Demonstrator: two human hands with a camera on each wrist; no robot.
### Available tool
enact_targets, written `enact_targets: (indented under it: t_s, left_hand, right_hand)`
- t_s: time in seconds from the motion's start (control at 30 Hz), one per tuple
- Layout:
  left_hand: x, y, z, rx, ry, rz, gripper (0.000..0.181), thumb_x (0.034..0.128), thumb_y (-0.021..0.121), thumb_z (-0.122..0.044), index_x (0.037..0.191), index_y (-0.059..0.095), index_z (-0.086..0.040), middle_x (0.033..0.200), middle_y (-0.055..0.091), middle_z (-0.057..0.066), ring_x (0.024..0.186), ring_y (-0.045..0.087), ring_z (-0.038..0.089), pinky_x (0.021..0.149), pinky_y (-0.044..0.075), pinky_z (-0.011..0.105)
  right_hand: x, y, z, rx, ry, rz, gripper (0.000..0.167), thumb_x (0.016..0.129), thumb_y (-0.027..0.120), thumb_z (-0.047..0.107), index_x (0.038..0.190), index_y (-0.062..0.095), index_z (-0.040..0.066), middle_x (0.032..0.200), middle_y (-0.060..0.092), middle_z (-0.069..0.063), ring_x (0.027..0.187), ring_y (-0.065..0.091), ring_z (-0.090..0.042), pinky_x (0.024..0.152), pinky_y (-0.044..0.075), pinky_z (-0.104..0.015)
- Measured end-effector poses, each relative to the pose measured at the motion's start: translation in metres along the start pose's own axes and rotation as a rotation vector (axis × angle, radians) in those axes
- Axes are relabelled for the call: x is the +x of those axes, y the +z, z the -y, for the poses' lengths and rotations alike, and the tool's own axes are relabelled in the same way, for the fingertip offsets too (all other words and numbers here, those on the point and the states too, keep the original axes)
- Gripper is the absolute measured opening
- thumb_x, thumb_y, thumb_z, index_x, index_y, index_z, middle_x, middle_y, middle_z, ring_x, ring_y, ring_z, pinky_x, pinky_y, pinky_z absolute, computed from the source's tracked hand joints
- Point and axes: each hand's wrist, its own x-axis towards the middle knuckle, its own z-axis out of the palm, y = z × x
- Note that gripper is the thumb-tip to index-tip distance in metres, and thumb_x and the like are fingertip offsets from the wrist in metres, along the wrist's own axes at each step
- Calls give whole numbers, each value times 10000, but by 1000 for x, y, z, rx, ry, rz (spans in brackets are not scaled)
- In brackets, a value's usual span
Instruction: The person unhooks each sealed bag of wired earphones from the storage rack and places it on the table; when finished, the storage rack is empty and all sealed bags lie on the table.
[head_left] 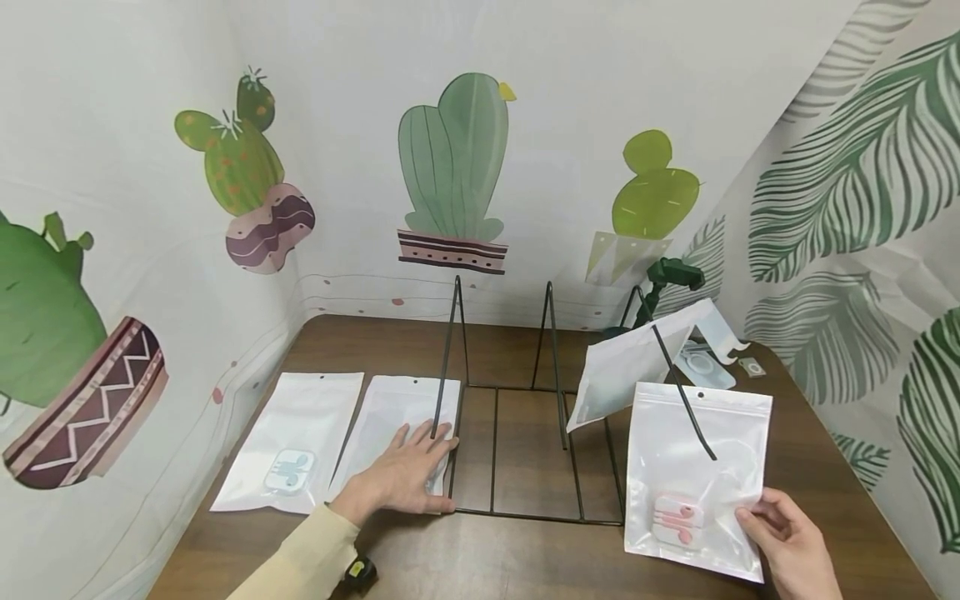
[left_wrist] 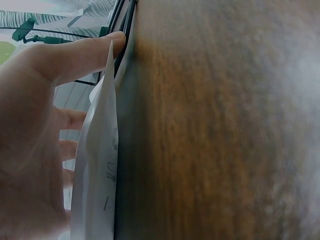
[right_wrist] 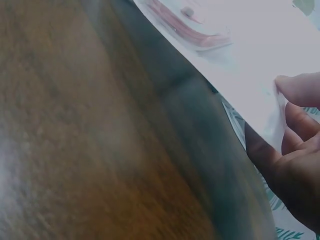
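My right hand [head_left: 791, 542] pinches the lower right edge of a white zip pouch [head_left: 701, 475], with pink earphones [head_left: 677, 522] in a clear case showing inside. A black rack prong [head_left: 684, 396] crosses in front of this pouch's top. In the right wrist view, thumb and fingers [right_wrist: 297, 90] grip the pouch edge. My left hand [head_left: 408, 471] lies with spread fingers over a second white pouch [head_left: 397, 408], at the left side of the black wire rack [head_left: 493, 450]. The left wrist view shows this pouch's edge [left_wrist: 95, 165] beside the palm.
At far left lies another white pouch [head_left: 315, 408] with pale blue earphones [head_left: 290, 471]. A tilted pouch [head_left: 630, 367] is at the rack's right side. Behind it stand a dark green stand [head_left: 671, 275] and a pale blue item [head_left: 705, 367]. A small black object [head_left: 360, 575] sits near the left sleeve.
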Motion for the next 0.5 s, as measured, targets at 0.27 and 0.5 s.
enact_targets:
  t_s: [0.27, 0.5]
  left_hand:
    - [0, 1, 0, 4, -5, 0, 996, 761, 587, -761, 1523, 317, -178, 1616, 220, 104, 1488, 166, 353, 1168, 111, 633]
    - [0, 1, 0, 1, -3, 3, 1003, 763, 591, -756, 1528, 307, -173, 1621, 202, 105, 1490, 154, 357, 1169, 104, 634]
  right_hand:
    - [2, -1, -1, -173, -8, -29, 422, 818, 584, -241, 1031, 659, 115, 804, 708, 86, 716, 636, 12, 617, 492, -106]
    - [2, 0, 1, -517, -9, -54, 342, 831, 636, -169, 1059, 634, 85, 792, 677, 185, 715, 620, 67, 638, 490, -69]
